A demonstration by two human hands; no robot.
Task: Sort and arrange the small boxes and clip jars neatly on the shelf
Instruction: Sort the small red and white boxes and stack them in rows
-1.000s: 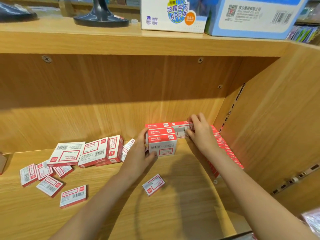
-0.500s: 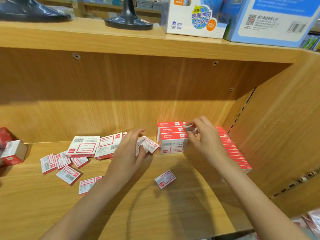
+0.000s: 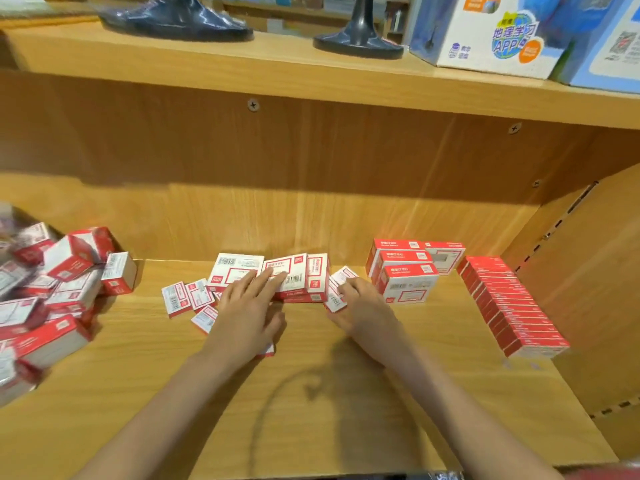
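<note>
Left hand (image 3: 247, 306) hides part of a small box (image 3: 266, 350).

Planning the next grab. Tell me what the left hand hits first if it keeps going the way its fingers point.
Probably nothing new: the left hand already overlaps the leaning medium boxes, fingertips seemingly on them; contact unclear.

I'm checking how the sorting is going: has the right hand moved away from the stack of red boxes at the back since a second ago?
Yes. The right hand has left the stacked boxes and gone left, to a small box beside them.
</note>
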